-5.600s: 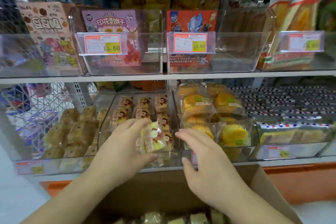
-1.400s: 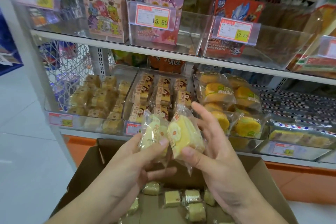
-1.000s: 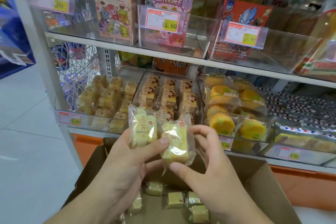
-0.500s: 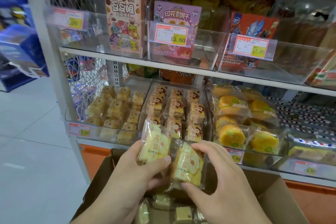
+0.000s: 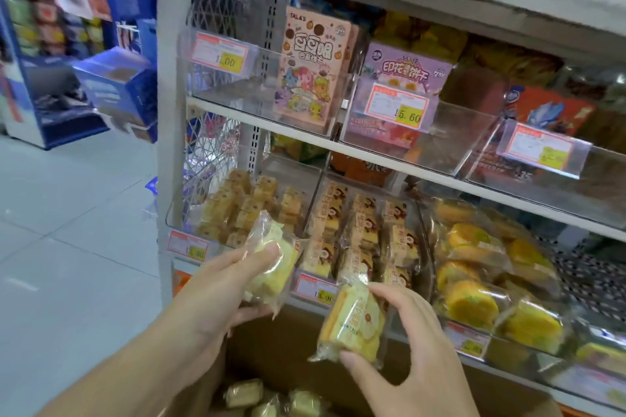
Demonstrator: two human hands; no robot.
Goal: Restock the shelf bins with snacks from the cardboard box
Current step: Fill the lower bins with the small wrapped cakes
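My left hand [image 5: 220,291] grips a clear-wrapped yellow cake [image 5: 271,261] in front of the lower shelf's left bin [image 5: 216,240], which holds small brownish cakes. My right hand [image 5: 406,349] pinches a second wrapped yellow cake [image 5: 355,325] between thumb and fingers, just below the front of the middle bin [image 5: 359,234] of similar wrapped cakes. The open cardboard box [image 5: 288,342] sits below both hands, with several wrapped snacks [image 5: 244,393] on its bottom.
A bin of round yellow-green cakes [image 5: 474,281] stands right of the middle bin. The upper shelf [image 5: 305,135] carries clear bins with a cartoon snack box [image 5: 315,64] and a purple biscuit pack [image 5: 406,78]. Tiled floor [image 5: 67,247] and a blue display [image 5: 111,88] lie left.
The two hands have drawn apart: the left hand lifted its cake up and left toward the left bin, the right hand holds its cake lower. The view swung left.
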